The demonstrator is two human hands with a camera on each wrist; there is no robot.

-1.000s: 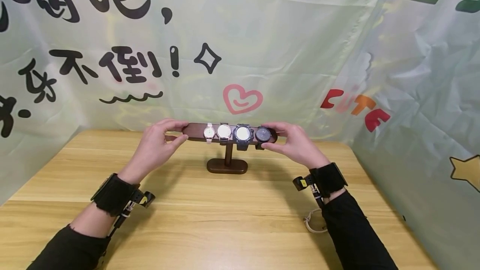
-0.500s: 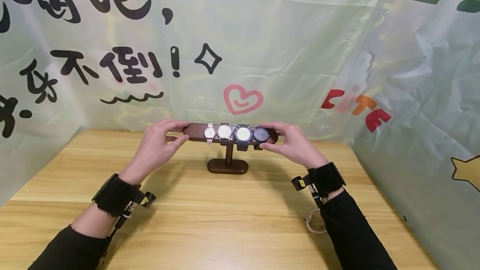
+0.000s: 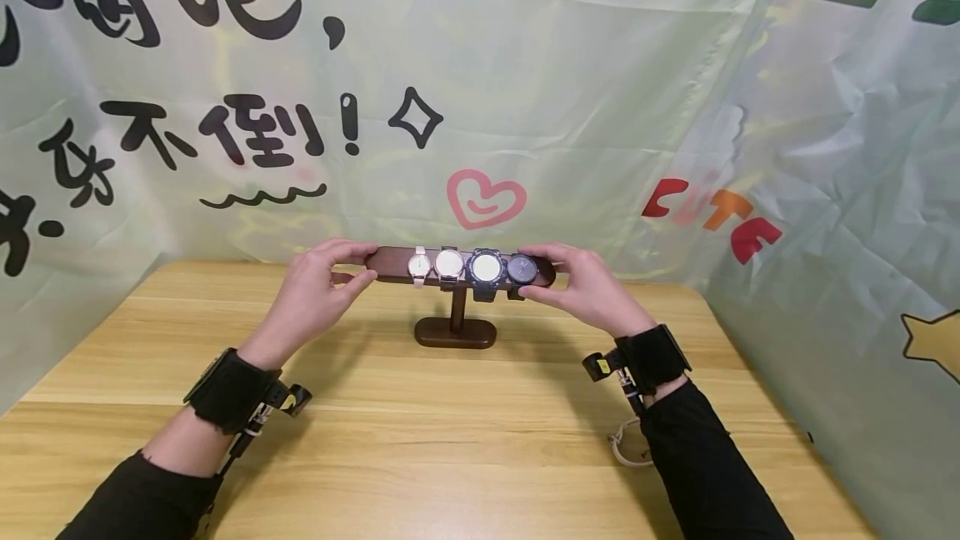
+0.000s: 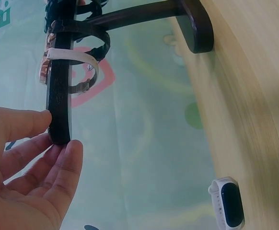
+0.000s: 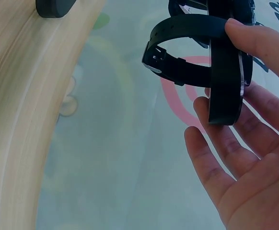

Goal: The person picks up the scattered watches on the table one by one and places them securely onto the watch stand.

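Note:
A dark brown T-shaped watch stand point(image 3: 456, 307) stands upright on the table. Along its crossbar sit a small white-strapped watch point(image 3: 419, 266), a light-faced watch point(image 3: 449, 263), a chunky dark watch point(image 3: 486, 267) and a black wristwatch point(image 3: 522, 269). My left hand point(image 3: 322, 286) pinches the bar's bare left end between thumb and fingers. At the other end, my right hand point(image 3: 581, 286) pinches the black wristwatch, index finger above and thumb below. The right wrist view shows its buckled black strap point(image 5: 178, 28) looped around the bar, with the thumb against it.
A white smart band point(image 4: 228, 203) lies on the wooden table point(image 3: 450, 457) in the left wrist view. Beside the right sleeve, partly hidden, is a pale strap loop point(image 3: 628, 444). A printed cloth point(image 3: 570, 90) hangs behind the table and along its right side.
From a second ago to half a second ago, the black wristwatch and my right hand shift slightly left along the bar. Since then nothing visibly moves; the left hand keeps its place throughout.

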